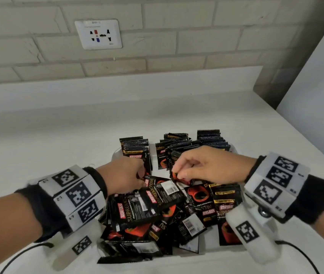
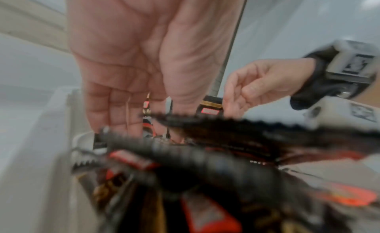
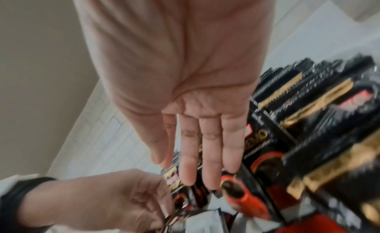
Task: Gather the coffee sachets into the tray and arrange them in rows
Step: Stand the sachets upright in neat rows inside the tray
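A white tray (image 1: pixel 117 153) on the counter holds black-and-red coffee sachets. Three rows of sachets (image 1: pixel 177 148) stand upright at its far end. A loose pile of sachets (image 1: pixel 157 210) fills the near part. My left hand (image 1: pixel 142 175) reaches down into the pile just in front of the left row, and its curled fingers pinch a sachet's corner (image 3: pixel 174 215). My right hand (image 1: pixel 177 175) hovers in front of the middle row, its thumb and fingers pinching a red-printed sachet (image 1: pixel 180 177). The left wrist view is blurred, and my left fingertips are hidden there behind sachets.
The tray sits on a white counter (image 1: pixel 58 125) against a brick wall with a socket plate (image 1: pixel 98 34). A white panel (image 1: pixel 315 95) closes off the right side. Black cables (image 1: pixel 18 254) trail from both wrist units at the near edge.
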### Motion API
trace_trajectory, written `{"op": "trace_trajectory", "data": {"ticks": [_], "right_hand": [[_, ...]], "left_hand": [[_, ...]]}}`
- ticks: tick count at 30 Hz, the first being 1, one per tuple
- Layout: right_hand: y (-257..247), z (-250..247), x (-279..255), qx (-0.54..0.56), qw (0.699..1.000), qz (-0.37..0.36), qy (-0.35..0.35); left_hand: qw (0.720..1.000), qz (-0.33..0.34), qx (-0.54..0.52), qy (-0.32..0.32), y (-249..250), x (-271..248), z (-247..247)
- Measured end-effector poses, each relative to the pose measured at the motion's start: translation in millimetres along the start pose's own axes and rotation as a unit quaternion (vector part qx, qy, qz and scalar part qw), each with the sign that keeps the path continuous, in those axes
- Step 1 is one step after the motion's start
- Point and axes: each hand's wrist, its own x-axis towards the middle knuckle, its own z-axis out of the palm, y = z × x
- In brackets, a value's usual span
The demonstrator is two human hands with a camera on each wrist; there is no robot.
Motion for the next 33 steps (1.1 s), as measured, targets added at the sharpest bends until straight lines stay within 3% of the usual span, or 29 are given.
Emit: {"op": "trace_trajectory", "data": {"ticks": [10,15,21,27,33], "right_hand": [[20.9,-21.4,-11.4,0.048,0.999,0.011,0.005],[31.7,-23.5,-23.2,-0.004,0.992,0.075,0.104],[31.3,-24.6,-13.8,-0.076,0.975,0.100,0.184],[29.4,-31.7,5.0,-0.168,0.965,0.111,0.166],[24.5,-34.2,19.2,-0.148,0.971,0.094,0.161]], "left_hand": [[0.994,0.057,-0.018,0.087,26.3,-5.9,-9.3],[0.985,0.001,-0.133,0.107,35.1,0.6,-7.7],[0.988,0.019,-0.080,0.131,52.4,8.2,-3.7],[0.987,0.049,-0.064,0.141,56.9,15.8,-4.2],[0.982,0.042,-0.126,0.134,53.4,27.2,1.4]]}}
